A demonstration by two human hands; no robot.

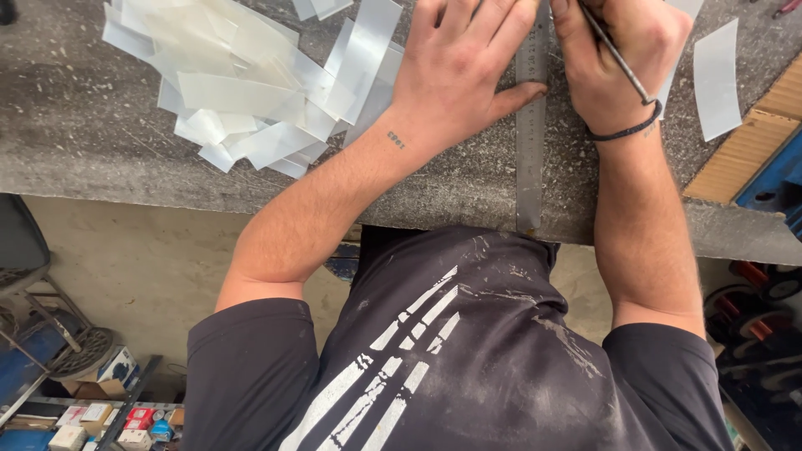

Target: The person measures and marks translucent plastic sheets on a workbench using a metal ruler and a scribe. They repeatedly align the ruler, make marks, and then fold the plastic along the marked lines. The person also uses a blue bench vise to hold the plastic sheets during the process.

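At upper centre of the frame, a steel ruler is pressed flat onto the grey tabletop by the left hand. A thin metal scriber is held in the right hand beside the ruler. Translucent plastic strips are heaped at upper left.

We see even, soft daylight across the grey surface, with glare whitening the plastic strips and a sheen on the steel ruler. Shadows under our hands are faint. Focus is sharp throughout; the frame edges bend slightly, and the floor below sits dimmer.
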